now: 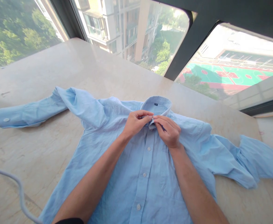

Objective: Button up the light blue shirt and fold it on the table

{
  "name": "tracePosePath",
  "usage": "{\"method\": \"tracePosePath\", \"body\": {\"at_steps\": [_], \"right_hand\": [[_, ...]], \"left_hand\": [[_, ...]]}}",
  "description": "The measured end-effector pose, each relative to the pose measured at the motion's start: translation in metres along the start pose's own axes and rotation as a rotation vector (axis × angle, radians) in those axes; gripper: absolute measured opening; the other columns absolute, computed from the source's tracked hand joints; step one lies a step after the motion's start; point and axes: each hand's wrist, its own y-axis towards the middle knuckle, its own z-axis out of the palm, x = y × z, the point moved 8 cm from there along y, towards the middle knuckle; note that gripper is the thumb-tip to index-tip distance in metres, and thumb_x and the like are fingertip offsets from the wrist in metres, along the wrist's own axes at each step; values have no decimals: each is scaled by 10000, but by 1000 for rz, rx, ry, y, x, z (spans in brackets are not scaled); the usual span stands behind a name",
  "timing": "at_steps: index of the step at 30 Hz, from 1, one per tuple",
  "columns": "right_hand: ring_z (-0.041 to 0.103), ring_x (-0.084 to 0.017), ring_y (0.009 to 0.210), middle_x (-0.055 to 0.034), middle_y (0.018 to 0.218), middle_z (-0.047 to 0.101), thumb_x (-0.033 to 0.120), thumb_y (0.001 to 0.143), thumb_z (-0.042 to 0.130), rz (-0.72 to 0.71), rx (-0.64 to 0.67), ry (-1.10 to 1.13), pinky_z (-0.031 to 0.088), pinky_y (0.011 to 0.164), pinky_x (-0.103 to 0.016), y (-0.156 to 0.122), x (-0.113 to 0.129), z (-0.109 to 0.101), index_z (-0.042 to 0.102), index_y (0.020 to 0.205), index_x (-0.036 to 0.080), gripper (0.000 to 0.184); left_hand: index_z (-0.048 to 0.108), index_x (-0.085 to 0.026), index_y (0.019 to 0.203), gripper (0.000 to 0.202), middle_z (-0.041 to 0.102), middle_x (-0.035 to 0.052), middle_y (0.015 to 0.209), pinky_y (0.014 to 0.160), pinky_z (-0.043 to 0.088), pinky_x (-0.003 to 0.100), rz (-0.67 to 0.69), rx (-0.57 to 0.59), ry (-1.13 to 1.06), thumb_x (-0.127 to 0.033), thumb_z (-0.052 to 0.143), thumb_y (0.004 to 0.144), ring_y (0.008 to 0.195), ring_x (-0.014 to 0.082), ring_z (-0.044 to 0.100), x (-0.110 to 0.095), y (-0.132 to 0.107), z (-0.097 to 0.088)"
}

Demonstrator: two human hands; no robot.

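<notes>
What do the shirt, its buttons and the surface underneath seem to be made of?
Shirt: woven cloth, probably cotton, matte; it creases softly.
Buttons: likely plastic, pale and smooth-looking, though shell is possible; they are too small to tell.
Surface: stone or a stone-look finish, polished; faint veining and window glare show.

- Shirt (124,180): front up on pale surface (40,149); collar (158,107) toward 12 o'clock.
- Left hand (136,123), right hand (168,130): fingertips pinching collar front.
- Straight sleeve (26,113): 9 o'clock.
- Bunched sleeve (248,161): 3–4 o'clock.
- Cable (21,189): 8 o'clock.
- Sports court (234,74), outside: 2 o'clock.
</notes>
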Motion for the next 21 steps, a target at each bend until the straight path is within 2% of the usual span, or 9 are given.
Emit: {"method": "tracePosePath", "body": {"at_steps": [6, 10, 13, 16, 19, 21], "right_hand": [[724, -207, 956, -68, 1014, 761, 104, 932, 576, -11, 72, 41, 596, 851, -362, 4, 2, 6, 682, 1015, 240, 192], [707, -198, 946, -69, 993, 747, 119, 940, 559, 41, 139, 78, 582, 819, -337, 5, -4, 11, 655, 1005, 228, 159], [699, -188, 860, -60, 980, 737, 159, 948, 544, 97, 204, 74, 572, 755, -312, 3, -10, 17, 652, 994, 225, 135], [667, -162, 725, -46, 951, 731, 188, 948, 541, 153, 263, 66, 555, 703, -289, 1, -16, 22, 656, 1015, 222, 137], [652, -154, 697, -36, 942, 728, 212, 947, 549, 190, 300, 83, 547, 693, -275, -1, -21, 25, 661, 1039, 224, 145], [655, -156, 700, -33, 940, 729, 227, 946, 557, 208, 315, 98, 548, 695, -274, -2, -24, 26, 659, 1057, 225, 151]], "left_hand": [[617, -171, 803, 160, 580, -49, 587, 487, 353, 192, -24, -14, 50, -318, 672, 766, 484, 62, 455, 2, 0, -3], [582, -180, 835, 124, 586, -51, 604, 505, 368, 190, -44, -15, 86, -282, 628, 783, 494, 67, 476, 5, 0, -1], [579, -175, 844, 125, 611, -35, 644, 512, 387, 185, -45, -2, 101, -272, 630, 784, 521, 72, 510, 7, 0, 1], [570, -176, 868, 124, 592, -42, 622, 458, 361, 178, -63, 25, 101, -263, 623, 796, 479, 69, 492, 10, 0, 2], [547, -183, 907, 143, 548, -60, 580, 398, 332, 184, -88, 63, 69, -262, 614, 808, 419, 78, 479, 13, -1, 2], [530, -185, 931, 149, 535, -68, 572, 399, 357, 193, -76, 93, 44, -268, 596, 826, 394, 82, 493, 12, -1, 3]]}}
